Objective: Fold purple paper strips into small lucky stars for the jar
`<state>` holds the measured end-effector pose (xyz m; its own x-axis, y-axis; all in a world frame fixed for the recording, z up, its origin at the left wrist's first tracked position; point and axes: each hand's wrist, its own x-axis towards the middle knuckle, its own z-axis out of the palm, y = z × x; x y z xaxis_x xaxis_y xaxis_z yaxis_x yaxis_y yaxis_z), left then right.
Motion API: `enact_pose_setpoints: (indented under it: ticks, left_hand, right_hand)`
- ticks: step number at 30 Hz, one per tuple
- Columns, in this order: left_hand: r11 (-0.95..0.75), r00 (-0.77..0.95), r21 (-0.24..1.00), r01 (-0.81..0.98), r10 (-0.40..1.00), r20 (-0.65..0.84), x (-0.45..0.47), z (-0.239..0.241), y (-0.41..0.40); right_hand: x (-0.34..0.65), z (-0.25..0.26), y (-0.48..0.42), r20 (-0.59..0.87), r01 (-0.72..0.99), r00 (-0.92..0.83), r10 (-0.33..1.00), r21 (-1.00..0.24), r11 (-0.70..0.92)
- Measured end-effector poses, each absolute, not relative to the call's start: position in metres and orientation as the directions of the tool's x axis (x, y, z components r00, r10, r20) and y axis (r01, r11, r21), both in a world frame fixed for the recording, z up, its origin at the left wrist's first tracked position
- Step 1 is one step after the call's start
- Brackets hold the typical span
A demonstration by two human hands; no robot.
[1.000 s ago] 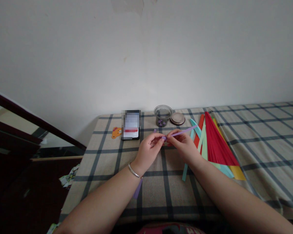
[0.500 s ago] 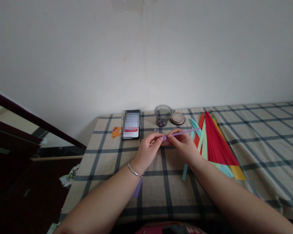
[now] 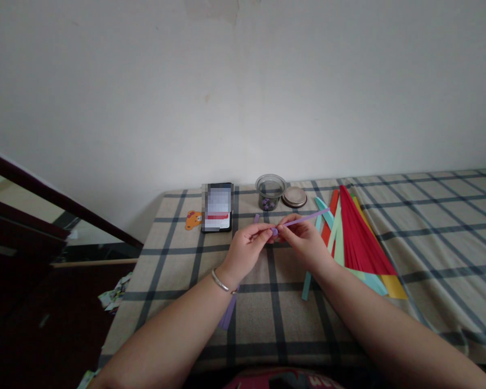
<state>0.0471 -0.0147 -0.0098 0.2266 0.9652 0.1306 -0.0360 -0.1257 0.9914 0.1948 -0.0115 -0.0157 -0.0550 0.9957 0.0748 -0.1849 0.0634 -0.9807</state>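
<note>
My left hand and my right hand meet above the checked cloth, both pinched on one purple paper strip. A small folded purple knot sits between the fingertips. The strip's free end sticks out to the right, over the coloured strips. A silver bangle circles my left wrist. Another purple strip lies on the cloth under my left forearm.
A fan of red, green, teal, orange and yellow paper strips lies to the right. A clear jar with small purple pieces, its lid, a phone and an orange sticker sit near the wall. The cloth's left edge drops off.
The hands have barely moved. The strip's free end dipped a little and has tilted back up; the fingers keep working the purple knot.
</note>
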Motion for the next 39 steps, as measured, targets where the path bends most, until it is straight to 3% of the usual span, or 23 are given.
enact_pose_setpoints:
  ticks: [9,14,18,29,35,39]
  left_hand:
    - [-0.173,0.244,0.985,0.030,0.956,0.161,0.0465,-0.0077,-0.0147]
    - [-0.177,0.241,0.984,-0.021,0.954,0.177,0.0477,-0.0085,-0.0162]
    - [-0.171,0.205,0.982,-0.077,0.961,0.183,0.0484,-0.0133,-0.0149]
    - [-0.199,0.223,0.980,0.019,0.956,0.190,0.0474,-0.0114,-0.0158]
    - [-0.129,0.257,0.991,-0.039,0.957,0.134,0.0487,-0.0140,-0.0167]
    - [-0.147,0.243,0.989,-0.011,0.959,0.146,0.0497,-0.0132,-0.0170]
  right_hand:
    - [0.1952,-0.0166,-0.0106,0.103,-0.221,-0.091,0.991,-0.972,0.080]
    - [0.1937,-0.0141,-0.0123,0.101,-0.239,-0.104,0.989,-0.968,0.074]
    - [0.1923,-0.0092,-0.0149,0.143,-0.186,-0.091,0.986,-0.975,0.124]
    - [0.1933,-0.0112,-0.0149,0.162,-0.090,-0.045,0.986,-0.983,0.157]
    - [0.1942,-0.0125,-0.0140,0.215,0.047,0.022,0.976,-0.976,0.213]
    - [0.1949,-0.0143,-0.0136,0.205,0.050,0.017,0.979,-0.978,0.204]
